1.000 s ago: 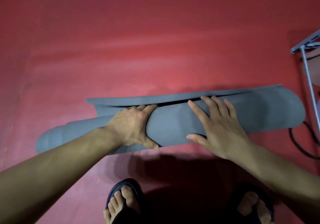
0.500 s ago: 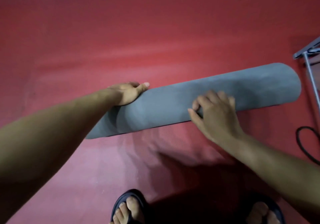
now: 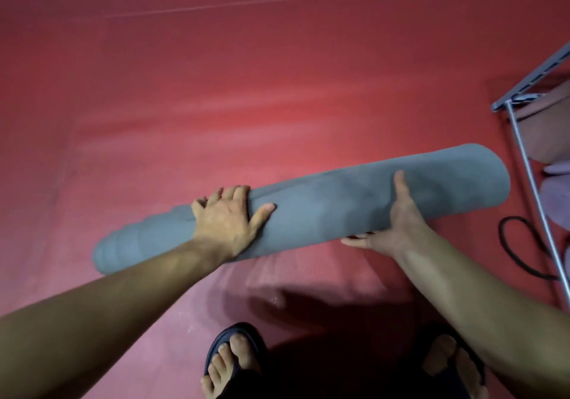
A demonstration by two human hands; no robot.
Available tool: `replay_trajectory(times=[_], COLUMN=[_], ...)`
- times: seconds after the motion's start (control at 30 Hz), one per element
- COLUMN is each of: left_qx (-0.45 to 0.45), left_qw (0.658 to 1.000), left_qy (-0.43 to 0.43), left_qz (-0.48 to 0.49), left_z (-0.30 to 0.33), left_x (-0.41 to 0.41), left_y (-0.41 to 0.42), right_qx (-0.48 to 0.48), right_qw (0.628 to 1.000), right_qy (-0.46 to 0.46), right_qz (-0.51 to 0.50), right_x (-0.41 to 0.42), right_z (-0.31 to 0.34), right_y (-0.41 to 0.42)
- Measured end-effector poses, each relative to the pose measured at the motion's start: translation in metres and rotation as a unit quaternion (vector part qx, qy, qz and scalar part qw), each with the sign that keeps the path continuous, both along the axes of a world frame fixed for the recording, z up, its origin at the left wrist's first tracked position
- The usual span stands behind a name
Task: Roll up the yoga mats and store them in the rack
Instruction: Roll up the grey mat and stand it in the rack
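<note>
Two hands: both hold one rolled grey foam yoga mat [image 3: 324, 210], which spans from beyond the left hand to past the right hand, its right end higher in view.
Left hand [image 3: 226, 218]: lies over the top of the roll, fingers curled over the far side and thumb spread along the near face, gripping it. Likely this keeps the outer wrap from springing open.
Right hand [image 3: 398, 222]: cups the roll from below and the near side, thumb up across the front; it seems to carry the weight while the left steadies.
Mat position: apparently lifted off the red textured floor covering [image 3: 277, 90], judging by the shadow below the hands, though I cannot be sure the left end is clear of it.
Roll shape: stepped ridges left of the left hand suggest the layers have telescoped unevenly there.
Rack: a grey metal-framed rack [image 3: 524, 158] stands just beyond the roll's right end, right of the right hand; tilting that end toward it suits loading.
Cut off: most of the rack runs out of frame; pale pink and lilac rounded shapes [image 3: 555, 139] inside it may be stored mats, hard to tell.
Hidden: right fingers under the roll; the roll's loose edge.
Other: a black cable loop [image 3: 512, 244] lies on the floor beside the rack leg; sandalled feet [image 3: 234, 364] below the hands.
</note>
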State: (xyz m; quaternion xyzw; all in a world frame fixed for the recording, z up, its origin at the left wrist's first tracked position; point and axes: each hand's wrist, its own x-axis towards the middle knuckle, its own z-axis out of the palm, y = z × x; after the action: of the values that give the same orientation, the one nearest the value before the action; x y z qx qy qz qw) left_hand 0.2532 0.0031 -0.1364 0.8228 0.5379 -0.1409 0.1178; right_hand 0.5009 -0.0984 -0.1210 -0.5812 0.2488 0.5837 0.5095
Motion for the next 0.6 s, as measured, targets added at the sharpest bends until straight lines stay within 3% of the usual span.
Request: replay_trajectory(times=[0.13,0.27,0.4,0.5,0.6], left_qx=[-0.074,-0.126,-0.168,-0.202,-0.176], left_qw=[0.993,0.963,0.883,0.822,0.776], left_qy=[-0.09,-0.233,-0.436,-0.532,-0.605], left_qz=[0.03,0.04,0.038,0.012,-0.017], left_z=[0.044,0.129,0.222,0.297,0.369], left_x=[0.001,0.007,0.026,0.042,0.054], left_y=[0.002,0.003,-0.009,-0.027,-0.042], right_qx=[0.025,0.103,0.195,0.25,0.284], right_qw=[0.994,0.96,0.895,0.831,0.763], right_qy=[-0.105,-0.26,-0.397,-0.491,-0.573], right_qz=[0.009,0.019,0.06,0.076,0.097], right_x=[-0.003,-0.001,-0.016,-0.026,-0.024], right_z=[0.051,0.15,0.258,0.319,0.363], right_y=[0.014,0.022,0.008,-0.011,-0.034])
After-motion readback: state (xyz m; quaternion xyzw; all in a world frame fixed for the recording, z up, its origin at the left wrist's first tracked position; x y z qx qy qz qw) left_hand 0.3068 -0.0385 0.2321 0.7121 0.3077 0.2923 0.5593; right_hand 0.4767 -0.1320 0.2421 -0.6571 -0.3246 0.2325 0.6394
